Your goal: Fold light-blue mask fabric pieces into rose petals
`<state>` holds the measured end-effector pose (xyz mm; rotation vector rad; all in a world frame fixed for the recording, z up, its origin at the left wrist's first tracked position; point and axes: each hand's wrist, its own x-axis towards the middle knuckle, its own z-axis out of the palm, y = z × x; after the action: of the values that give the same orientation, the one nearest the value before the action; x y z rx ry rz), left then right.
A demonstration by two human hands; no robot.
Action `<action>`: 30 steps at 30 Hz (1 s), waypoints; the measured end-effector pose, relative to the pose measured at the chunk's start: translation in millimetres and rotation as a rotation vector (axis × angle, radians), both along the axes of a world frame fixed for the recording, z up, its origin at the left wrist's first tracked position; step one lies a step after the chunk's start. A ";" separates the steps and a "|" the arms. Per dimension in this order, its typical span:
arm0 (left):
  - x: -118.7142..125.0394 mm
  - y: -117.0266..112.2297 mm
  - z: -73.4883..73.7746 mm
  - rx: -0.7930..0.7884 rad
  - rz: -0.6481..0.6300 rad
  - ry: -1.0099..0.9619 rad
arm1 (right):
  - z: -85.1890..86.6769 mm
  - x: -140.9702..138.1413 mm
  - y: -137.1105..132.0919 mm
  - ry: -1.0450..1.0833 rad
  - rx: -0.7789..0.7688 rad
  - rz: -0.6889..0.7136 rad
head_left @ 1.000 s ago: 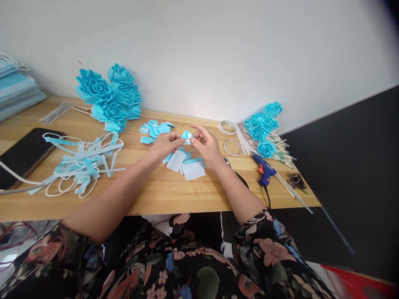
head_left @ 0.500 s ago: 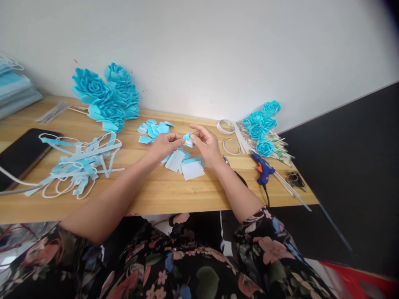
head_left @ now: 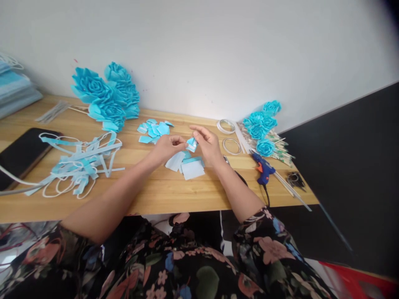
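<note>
My left hand (head_left: pixel 166 147) and my right hand (head_left: pixel 208 144) meet over the wooden table (head_left: pixel 162 191). Both pinch a small folded blue piece (head_left: pixel 192 143) between their fingertips, just above a few pale blue and white rectangles (head_left: pixel 190 168) lying on the wood. A loose heap of small blue cut pieces (head_left: pixel 155 129) lies just behind my left hand.
Large blue paper roses (head_left: pixel 104 96) lean on the wall at back left; smaller roses on sticks (head_left: pixel 263 128) lie at right. A blue glue gun (head_left: pixel 262 168), two wire rings (head_left: pixel 231 145), blue strips with white loops (head_left: pixel 77 162), a black phone (head_left: pixel 23 153) and stacked blue masks (head_left: pixel 15 89).
The folded blue piece has been turned and lowered a little between my fingertips; my hands dipped slightly toward the table. The view has shifted a bit.
</note>
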<state>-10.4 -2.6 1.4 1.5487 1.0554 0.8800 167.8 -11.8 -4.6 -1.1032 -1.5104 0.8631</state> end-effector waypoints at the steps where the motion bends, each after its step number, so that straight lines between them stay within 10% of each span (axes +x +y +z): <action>1: -0.7 0.3 0.4 0.000 0.019 -0.021 | 0.9 0.3 0.3 0.029 -0.006 0.004; 30: -6.7 7.3 -1.5 -0.027 0.053 -0.138 | -2.3 0.9 3.9 -0.017 -0.037 0.083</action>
<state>-17.2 4.8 -0.2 1.4221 1.0088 0.9906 168.7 -8.0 -6.9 -1.0837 -1.5688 0.9438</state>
